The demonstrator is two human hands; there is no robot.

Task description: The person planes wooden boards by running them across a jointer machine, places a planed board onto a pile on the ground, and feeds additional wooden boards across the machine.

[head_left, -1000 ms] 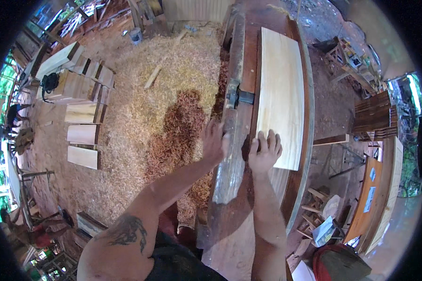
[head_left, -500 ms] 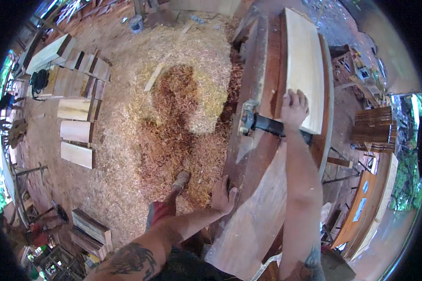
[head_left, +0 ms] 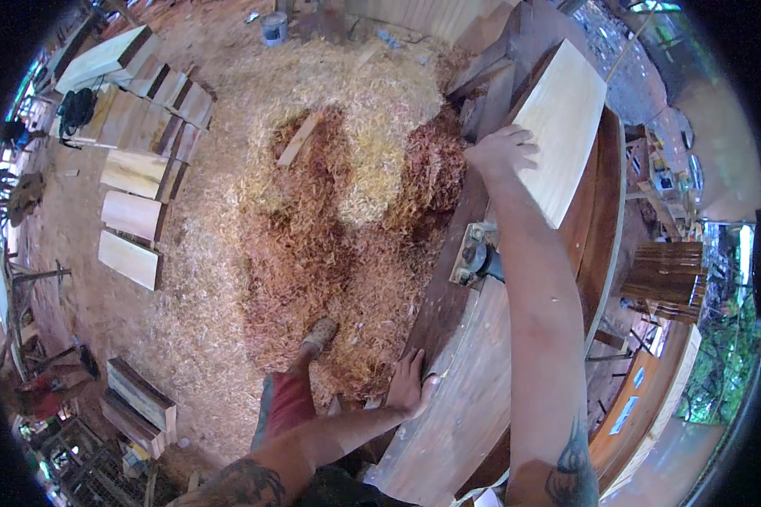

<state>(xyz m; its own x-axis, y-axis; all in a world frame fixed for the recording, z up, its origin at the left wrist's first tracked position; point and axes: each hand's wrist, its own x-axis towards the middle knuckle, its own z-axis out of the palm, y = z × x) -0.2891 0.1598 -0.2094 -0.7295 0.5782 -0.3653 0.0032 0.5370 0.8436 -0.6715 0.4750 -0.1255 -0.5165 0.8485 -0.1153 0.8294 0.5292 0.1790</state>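
Note:
A pale, planed wooden board [head_left: 562, 127] lies on the long reddish-brown bench [head_left: 596, 215], toward its far end. My right hand [head_left: 506, 150] rests at the board's left edge, fingers spread and their tips on its face. My right forearm covers part of the board's near end and part of a dark cylindrical fitting. This fitting sits on a metal bracket [head_left: 473, 253] at the bench's left edge. Closer to me, my left hand [head_left: 411, 387] lies open on the bench's left edge, beside the smooth near surface [head_left: 448, 406], holding nothing.
Wood shavings [head_left: 330, 220] cover the floor left of the bench, with a loose offcut [head_left: 300, 139] on them. Stacked boards [head_left: 135, 118] stand at far left, and thick planks [head_left: 139, 406] lie at near left. A bucket [head_left: 274, 28] is at the back. Dark slats [head_left: 664, 275] stand at right.
My right hand has moved farther forward and left, from the board's near end to its left edge. My left hand stays on the bench edge. The whole view has turned slightly.

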